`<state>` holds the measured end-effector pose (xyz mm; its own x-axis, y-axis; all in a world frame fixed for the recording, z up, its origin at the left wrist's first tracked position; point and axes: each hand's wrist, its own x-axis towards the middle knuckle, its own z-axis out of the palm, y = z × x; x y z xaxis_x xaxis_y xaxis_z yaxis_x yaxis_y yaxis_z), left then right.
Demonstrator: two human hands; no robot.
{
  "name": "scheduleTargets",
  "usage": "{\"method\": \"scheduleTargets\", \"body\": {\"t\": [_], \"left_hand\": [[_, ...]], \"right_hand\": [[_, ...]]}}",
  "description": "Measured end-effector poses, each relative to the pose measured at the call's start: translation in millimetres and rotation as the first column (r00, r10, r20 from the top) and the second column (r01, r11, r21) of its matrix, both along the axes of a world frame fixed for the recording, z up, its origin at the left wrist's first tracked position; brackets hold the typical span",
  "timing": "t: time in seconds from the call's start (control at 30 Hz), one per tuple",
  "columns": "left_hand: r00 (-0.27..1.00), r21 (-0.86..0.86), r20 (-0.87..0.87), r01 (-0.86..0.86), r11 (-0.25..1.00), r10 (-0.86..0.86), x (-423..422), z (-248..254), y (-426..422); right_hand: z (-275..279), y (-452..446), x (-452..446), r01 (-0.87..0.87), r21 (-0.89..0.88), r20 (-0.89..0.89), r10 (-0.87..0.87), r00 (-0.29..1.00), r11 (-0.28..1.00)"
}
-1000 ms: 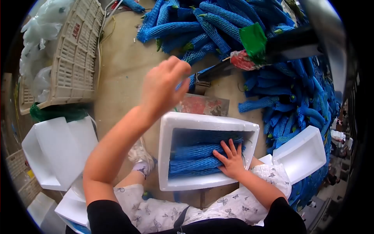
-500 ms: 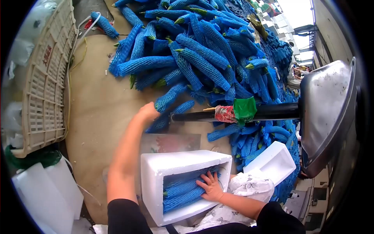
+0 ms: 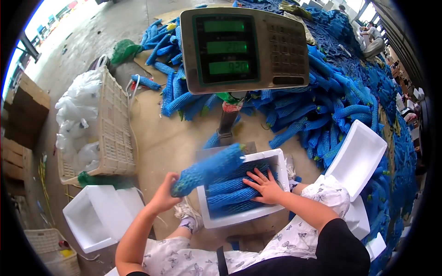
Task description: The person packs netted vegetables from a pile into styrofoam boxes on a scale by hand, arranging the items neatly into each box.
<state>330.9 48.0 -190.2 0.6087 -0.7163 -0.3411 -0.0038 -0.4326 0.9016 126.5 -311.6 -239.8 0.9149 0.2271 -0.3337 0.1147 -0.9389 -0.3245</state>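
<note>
My left hand (image 3: 164, 194) grips one end of a long vegetable in a blue foam net sleeve (image 3: 207, 170), a bit of green showing at its far tip. It is tilted over the left side of a white foam box (image 3: 282, 161) and blurred by motion. Inside the box lie several more blue-sleeved vegetables (image 3: 228, 186), side by side. My right hand (image 3: 265, 186) rests on them with its fingers spread. The box stands between my legs, below a scale's column (image 3: 227, 120).
The scale's display head (image 3: 246, 50) rises just beyond the box. A large pile of sleeved vegetables (image 3: 322, 110) spreads behind it. At left stand a plastic crate (image 3: 119, 129) with white bags and a foam box (image 3: 92, 221); another foam box (image 3: 359, 158) leans at right. A person (image 3: 374, 41) is far back.
My left hand has come back from the pile to the box with a sleeved vegetable. My right hand stays on the box's contents. The view has swung, bringing the scale's display into sight.
</note>
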Motion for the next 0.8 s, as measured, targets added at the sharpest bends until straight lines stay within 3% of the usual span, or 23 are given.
{"method": "scheduleTargets", "body": {"t": [0.07,0.1,0.13,0.17,0.2,0.27,0.3,0.33,0.4,0.43,0.47,0.5,0.53,0.57,0.6,0.67,0.7,0.73,0.77,0.8], "left_hand": [[0.992,0.047,0.110,0.059,0.997,-0.064,-50.2,1.8,-23.6],[0.966,0.105,0.223,0.110,0.988,-0.131,-74.5,19.8,-41.4],[0.879,0.155,0.404,0.209,0.966,-0.255,-92.4,16.6,-54.1],[0.770,0.236,0.552,0.224,0.946,-0.320,-111.6,1.2,-64.7],[0.695,0.325,0.640,0.140,0.935,-0.327,-125.8,-7.3,-75.8],[0.590,0.285,0.781,-0.045,0.957,-0.205,-137.1,-25.1,-91.1],[0.611,0.318,0.769,-0.107,0.942,-0.190,-139.4,-27.2,-96.5],[0.612,0.324,0.766,-0.103,0.940,-0.197,-143.1,-24.0,-96.0],[0.654,0.322,0.733,-0.094,0.942,-0.185,-145.1,-16.3,-90.9],[0.723,0.303,0.667,-0.045,0.952,-0.178,-146.0,-20.6,-81.6],[0.722,0.308,0.667,-0.045,0.950,-0.182,-148.7,-18.4,-81.5],[0.706,0.294,0.688,-0.057,0.954,-0.170,-151.5,-13.8,-81.3],[0.691,0.279,0.706,-0.068,0.958,-0.157,-153.7,-9.8,-81.4],[0.692,0.282,0.692,-0.001,0.959,-0.203,-148.1,-7.0,-82.5],[0.693,0.289,0.691,-0.003,0.957,-0.207,-143.8,-9.2,-85.8],[0.616,0.258,0.767,-0.038,0.965,-0.181,-144.9,-17.7,-93.3],[0.584,0.282,0.786,-0.043,0.958,-0.205,-154.2,-18.3,-96.9],[0.553,0.294,0.797,-0.008,0.956,-0.241,-164.2,-20.5,-95.9],[0.598,0.293,0.758,0.043,0.955,-0.259,-167.5,-21.0,-91.5],[0.642,0.286,0.714,0.096,0.954,-0.278,-168.9,-21.8,-88.0]], "right_hand": [[-8.1,-3.4,0.4,-0.051,-0.193,-0.245,0.002,0.969,0.980],[2.2,-10.7,-1.6,-0.002,0.134,0.035,-0.003,0.999,0.991],[27.9,-15.6,2.4,-0.023,0.185,0.054,0.013,0.998,0.982],[15.5,-28.1,-3.6,0.036,0.330,0.096,-0.072,0.993,0.943],[-4.0,-44.3,-12.9,0.090,0.468,0.121,-0.164,0.979,0.879],[-30.8,-53.0,-40.1,0.343,0.618,0.026,-0.454,0.891,0.708],[-18.1,-45.6,-44.9,0.426,0.600,0.021,-0.546,0.838,0.677],[-20.0,-43.1,-41.4,0.535,0.696,-0.210,-0.576,0.790,0.479],[-0.4,-52.8,-36.8,0.645,0.761,-0.627,-0.326,0.708,-0.063],[46.3,-49.9,-35.0,0.841,0.535,-0.830,-0.239,0.504,-0.081],[61.9,-45.3,-36.1,0.840,0.535,-0.830,-0.236,0.505,-0.084],[71.4,-41.4,-37.3,0.782,0.487,-0.754,-0.264,0.601,0.389],[74.0,-39.9,-38.7,0.556,0.307,-0.679,-0.232,0.696,0.772],[22.8,-41.4,-51.7,0.362,0.294,-0.333,-0.260,0.906,0.885],[-1.1,-35.2,-57.9,0.380,0.242,-0.043,-0.381,0.924,0.893],[-13.2,-22.6,-59.0,0.332,0.259,0.270,-0.398,0.877,0.907],[-7.5,-16.1,-63.5,0.330,0.272,0.257,-0.399,0.880,0.904],[8.3,-14.2,-69.5,0.297,0.171,0.190,-0.327,0.926,0.939],[22.7,-15.4,-73.1,0.253,0.064,0.119,-0.259,0.959,0.965],[33.5,-14.9,-72.1,0.256,0.064,0.115,-0.262,0.958,0.964]]}}
